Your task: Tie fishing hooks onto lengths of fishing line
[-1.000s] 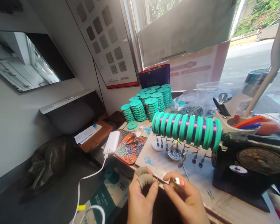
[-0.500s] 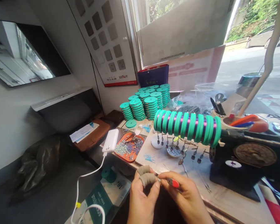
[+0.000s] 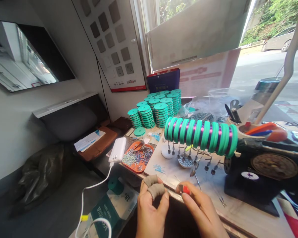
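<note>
My left hand (image 3: 152,206) is at the table's front edge, with grey-brown tape or cloth wrapped round two fingers. Its thumb and fingertips pinch together on something too small to make out. My right hand (image 3: 201,208) is curled round a small tool with a red and dark handle (image 3: 185,189); the working end is hidden, so its kind does not show. A gap separates the two hands. Beyond them, green spools wound with purple thread (image 3: 200,135) sit in a row on a spindle, with several small dark weights (image 3: 195,162) hanging below.
An orange tray (image 3: 139,157) holds small tube-like pieces and a pair of pliers. Beside it lies a white power bank (image 3: 118,149) with a cable. A small bowl of beads (image 3: 185,161) stands under the spools. Stacked green spools (image 3: 160,107) are behind; a black machine (image 3: 250,178) stands right.
My right hand has drawn away to the right from my left hand, and the red-handled tool has turned in its fingers. My left hand has barely moved.
</note>
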A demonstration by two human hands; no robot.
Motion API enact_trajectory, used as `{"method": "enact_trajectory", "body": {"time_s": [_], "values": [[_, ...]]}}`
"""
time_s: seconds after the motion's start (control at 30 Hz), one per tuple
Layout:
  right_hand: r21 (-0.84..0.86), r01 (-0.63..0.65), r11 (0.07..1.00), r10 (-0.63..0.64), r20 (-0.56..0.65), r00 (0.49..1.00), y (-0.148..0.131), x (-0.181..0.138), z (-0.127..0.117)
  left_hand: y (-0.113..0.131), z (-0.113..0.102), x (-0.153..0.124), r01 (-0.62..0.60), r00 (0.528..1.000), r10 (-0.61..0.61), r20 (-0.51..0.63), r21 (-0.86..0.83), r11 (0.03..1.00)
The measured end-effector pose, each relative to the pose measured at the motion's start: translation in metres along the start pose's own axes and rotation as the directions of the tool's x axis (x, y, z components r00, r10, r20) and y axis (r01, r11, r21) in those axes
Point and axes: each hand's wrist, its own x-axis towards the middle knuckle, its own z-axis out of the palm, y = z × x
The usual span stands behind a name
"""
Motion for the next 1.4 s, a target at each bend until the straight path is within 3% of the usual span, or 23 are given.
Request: {"method": "enact_trajectory", "body": {"time_s": [0.1, 0.23, 0.43, 1.13, 1.33, 1.4], "values": [[-0.008, -0.081, 0.997, 0.081, 0.108, 0.991, 0.004, 0.000, 0.002, -0.002, 0.003, -0.001, -0.068, 0.994, 0.071, -0.082, 0.033, 0.997], [0.017, -0.153, 0.988, 0.145, 0.216, 0.965, 0.013, 0.004, 0.007, -0.005, 0.006, -0.001, -0.088, 0.990, 0.095, -0.108, 0.063, 0.994], [0.085, -0.173, 0.981, 0.161, 0.139, 0.977, 0.015, 0.006, 0.014, -0.006, 0.005, -0.001, -0.099, 0.988, 0.109, -0.105, 0.092, 0.991], [0.020, -0.143, 0.989, 0.139, 0.149, 0.979, 0.014, 0.007, 0.017, -0.009, 0.004, -0.001, -0.112, 0.987, 0.123, -0.104, 0.104, 0.988], [0.162, -0.241, 0.957, 0.223, 0.121, 0.967, 0.019, 0.008, 0.011, -0.009, 0.004, 0.000, -0.063, 0.993, 0.067, -0.098, 0.040, 0.997], [0.230, -0.208, 0.951, 0.197, 0.071, 0.978, 0.016, 0.006, 0.007, -0.008, 0.004, -0.001, -0.031, 0.997, 0.031, -0.077, 0.001, 1.000]]}}
